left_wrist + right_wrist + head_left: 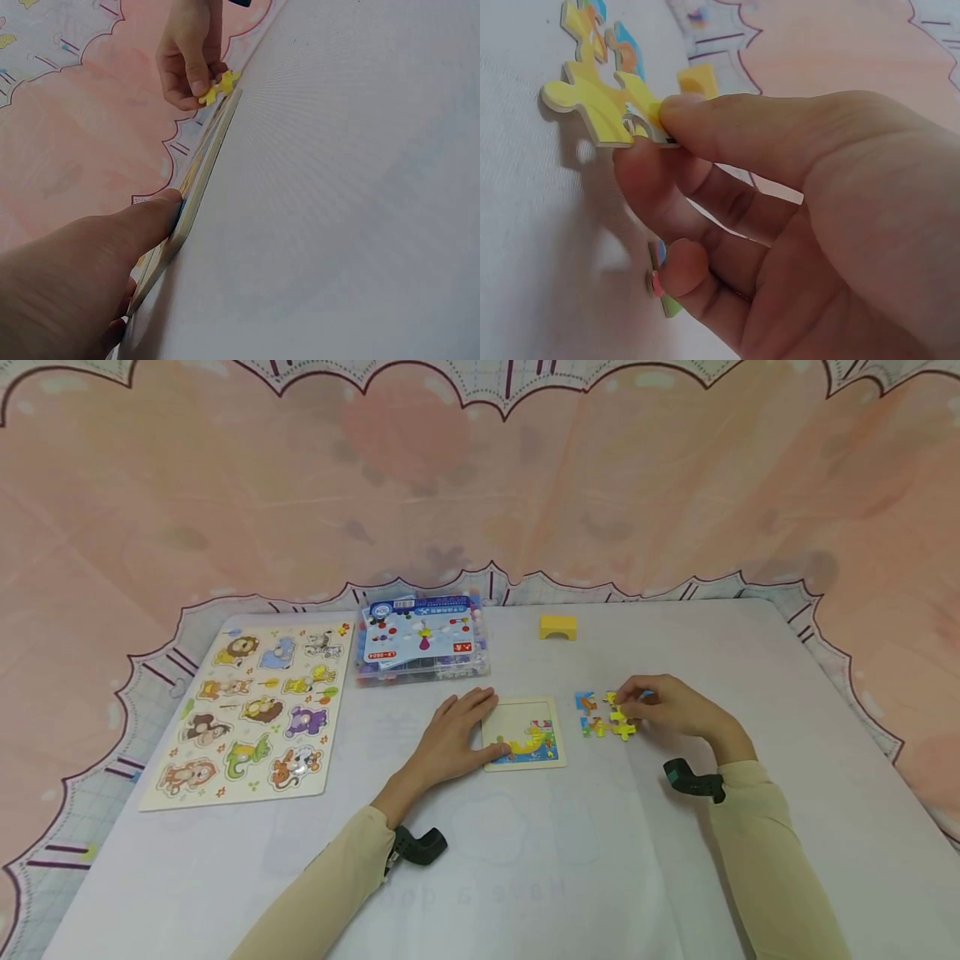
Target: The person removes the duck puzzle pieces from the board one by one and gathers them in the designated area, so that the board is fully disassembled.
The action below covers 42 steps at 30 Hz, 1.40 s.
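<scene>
My right hand pinches a yellow jigsaw piece between thumb and fingers, right of the puzzle tray. Several loose pieces with blue, orange and yellow print lie close by on the table. In the right wrist view, a small green and pink piece shows behind the little finger. My left hand rests at the left side of the square wooden puzzle tray, fingers stretched along its edge and thumb across the lower left part. Joined pieces fill the tray's lower and right parts; bare wood shows above them.
A large animal puzzle board lies at the left. Behind the left hand sits a clear plastic box with a blue label. A yellow arch block stands at the back. White cloth covers the table, with a patterned curtain behind.
</scene>
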### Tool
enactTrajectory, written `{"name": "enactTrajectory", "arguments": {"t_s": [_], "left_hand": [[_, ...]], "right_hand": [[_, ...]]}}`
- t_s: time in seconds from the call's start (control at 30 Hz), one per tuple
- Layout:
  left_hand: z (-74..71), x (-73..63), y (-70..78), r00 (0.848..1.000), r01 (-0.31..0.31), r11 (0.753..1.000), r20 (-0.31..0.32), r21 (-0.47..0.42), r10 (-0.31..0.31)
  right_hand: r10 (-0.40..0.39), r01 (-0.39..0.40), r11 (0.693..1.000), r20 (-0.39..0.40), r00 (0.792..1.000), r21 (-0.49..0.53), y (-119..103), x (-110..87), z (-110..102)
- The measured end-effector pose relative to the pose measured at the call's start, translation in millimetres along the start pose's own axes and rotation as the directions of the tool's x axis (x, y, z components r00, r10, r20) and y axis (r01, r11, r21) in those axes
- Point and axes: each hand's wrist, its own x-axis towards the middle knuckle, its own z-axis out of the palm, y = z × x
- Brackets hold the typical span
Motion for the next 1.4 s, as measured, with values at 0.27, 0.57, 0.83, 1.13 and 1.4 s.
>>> {"name": "enactTrajectory", "arguments": {"t_s": [0.27,0.57,0.83,1.13,1.4], "left_hand": [[-1.2,1.0,1.3,1.000,0.008,1.000,0.011,0.004,-0.008],[-1.1,0.8,1.5,1.000,0.010,1.000,0.012,0.003,-0.010],[-1.2,0.6,1.2,1.000,0.010,1.000,0.016,-0.002,-0.010],[-1.0,1.2,0.6,1.000,0.008,1.000,0.013,0.009,-0.008],[-0.5,1.1,0.5,1.000,0.000,1.000,0.010,0.007,0.000]], "right_hand": [[0.025,-0.024,0.999,0.013,1.000,-0.031,6,0.3,1],[0.048,-0.047,0.998,0.016,0.999,-0.049,12,3.9,5],[0.033,-0.036,0.995,-0.031,0.999,-0.096,10,4.8,8],[0.029,-0.033,0.994,-0.037,0.999,-0.102,10,4.5,8],[0.037,-0.039,0.996,-0.030,0.999,-0.081,10,3.6,8]]}}
